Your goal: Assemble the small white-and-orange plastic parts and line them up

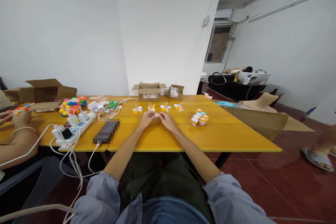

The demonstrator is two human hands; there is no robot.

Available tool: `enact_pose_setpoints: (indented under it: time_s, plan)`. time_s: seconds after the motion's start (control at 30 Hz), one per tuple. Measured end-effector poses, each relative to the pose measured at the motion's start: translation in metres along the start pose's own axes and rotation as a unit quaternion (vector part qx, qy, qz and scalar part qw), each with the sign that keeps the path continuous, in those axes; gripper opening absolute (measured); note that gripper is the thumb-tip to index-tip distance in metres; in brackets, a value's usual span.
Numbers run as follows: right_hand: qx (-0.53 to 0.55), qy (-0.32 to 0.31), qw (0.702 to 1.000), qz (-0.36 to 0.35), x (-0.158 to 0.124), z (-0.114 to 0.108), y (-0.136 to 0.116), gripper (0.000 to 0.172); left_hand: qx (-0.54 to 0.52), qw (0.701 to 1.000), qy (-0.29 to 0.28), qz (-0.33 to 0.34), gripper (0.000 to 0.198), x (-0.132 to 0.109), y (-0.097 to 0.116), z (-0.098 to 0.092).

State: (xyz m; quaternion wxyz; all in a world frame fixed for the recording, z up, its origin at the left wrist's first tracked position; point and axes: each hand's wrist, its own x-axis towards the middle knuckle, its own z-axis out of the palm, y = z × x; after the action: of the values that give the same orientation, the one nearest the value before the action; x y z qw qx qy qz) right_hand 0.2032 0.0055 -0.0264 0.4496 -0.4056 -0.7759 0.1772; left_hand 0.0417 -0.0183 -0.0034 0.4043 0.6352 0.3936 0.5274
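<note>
Over the middle of the yellow table, my left hand (pixel 146 119) and my right hand (pixel 166 120) meet fingertip to fingertip. Pinched between them is a small white piece (pixel 156 114) with dark marks, too small to name. Just beyond my hands lie loose groups of small parts: a yellow ring-like part (pixel 135 111), a white cap-like part (pixel 140 108) and a clear cup (pixel 149 104), with similar groups to the right. Right of my right hand stands a cluster of small clear jars (pixel 202 121) with white, orange and blue lids.
An open cardboard box (pixel 149 92) and a smaller box (pixel 176 92) stand against the wall. To the left are a phone (pixel 106 131), a power strip (pixel 76 131) with trailing cables, and a pile of coloured balls (pixel 72 105). Another person's hand (pixel 23 119) works at far left.
</note>
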Motion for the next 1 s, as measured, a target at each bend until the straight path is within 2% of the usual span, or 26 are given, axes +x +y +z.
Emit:
enact_pose_setpoints:
  time_s: [0.3, 0.43, 0.57, 0.77, 1.0]
  plan:
    - [-0.06, -0.008, 0.998, -0.008, 0.0002, -0.0012, 0.0095, 0.031, -0.002, 1.0, -0.022, -0.001, 0.032, 0.0014, -0.0049, 0.0004]
    - [-0.057, -0.011, 0.998, -0.004, -0.0005, -0.001, 0.0084, 0.034, 0.002, 1.0, -0.024, -0.001, 0.031, 0.0015, -0.0048, 0.0]
    - [-0.047, -0.022, 0.998, 0.03, -0.0006, -0.002, 0.0037, 0.033, 0.002, 1.0, -0.025, 0.002, 0.031, 0.0012, -0.0027, 0.0004]
    - [0.005, -0.046, 0.998, 0.041, 0.0011, -0.0054, 0.0018, 0.036, 0.005, 0.999, -0.042, 0.011, 0.028, -0.0003, 0.0007, 0.0007]
    - [0.044, -0.013, 0.997, 0.061, 0.0004, -0.0042, 0.0017, 0.04, 0.106, 0.993, -0.007, 0.052, 0.011, -0.0016, -0.0013, -0.0022]
